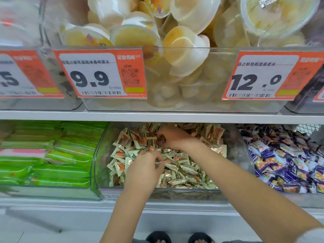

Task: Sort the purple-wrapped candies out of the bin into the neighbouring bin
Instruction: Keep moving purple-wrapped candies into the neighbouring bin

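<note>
The middle clear bin (pixel 240 148) on the lower shelf is full of cream-and-gold wrapped candies (pixel 182 171). Both my hands are inside it. My left hand (pixel 144 167) rests on the pile near the front, its fingertips pinched on the end of a cream-wrapped candy (pixel 162 163). My right hand (pixel 172 137) is deeper in, fingers curled over something dark; I cannot tell what it is. The neighbouring bin to the right holds a heap of purple-wrapped candies (pixel 284 160). No purple wrapper shows clearly in the middle bin.
A bin of green packets (pixel 57 160) stands to the left. The shelf above (pixel 157 116) carries clear bins of yellow jelly cups (pixel 184 48) with orange price tags (pixel 100 74) and overhangs the back of the lower bins. My feet show below.
</note>
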Action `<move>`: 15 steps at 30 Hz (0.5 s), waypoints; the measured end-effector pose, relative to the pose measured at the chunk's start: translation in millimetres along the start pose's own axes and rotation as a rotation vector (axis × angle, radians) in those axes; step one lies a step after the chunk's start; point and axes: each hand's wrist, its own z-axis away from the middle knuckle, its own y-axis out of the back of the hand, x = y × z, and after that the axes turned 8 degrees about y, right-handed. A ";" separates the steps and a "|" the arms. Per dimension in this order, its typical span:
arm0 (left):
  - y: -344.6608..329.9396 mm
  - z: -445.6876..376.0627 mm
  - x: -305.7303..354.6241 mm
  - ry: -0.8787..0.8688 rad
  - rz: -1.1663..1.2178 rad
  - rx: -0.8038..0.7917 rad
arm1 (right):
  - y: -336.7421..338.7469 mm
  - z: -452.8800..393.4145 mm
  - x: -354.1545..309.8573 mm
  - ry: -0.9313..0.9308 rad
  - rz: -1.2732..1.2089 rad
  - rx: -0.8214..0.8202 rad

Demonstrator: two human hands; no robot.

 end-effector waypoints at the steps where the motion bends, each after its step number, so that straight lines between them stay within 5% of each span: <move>1: 0.3 0.0 -1.0 0.005 0.012 -0.006 | -1.5 -1.9 1.8 -0.002 -0.004 0.003; 8: 1.6 0.6 1.3 -0.031 0.022 0.040 | 23.7 39.4 5.8 -0.165 -0.278 0.260; 12: -2.4 5.0 12.7 -0.065 0.047 0.072 | 35.6 116.9 2.3 -0.149 -0.274 0.702; 15: -6.8 11.4 20.4 -0.090 0.035 0.050 | 34.9 182.7 15.0 -0.307 -0.179 0.958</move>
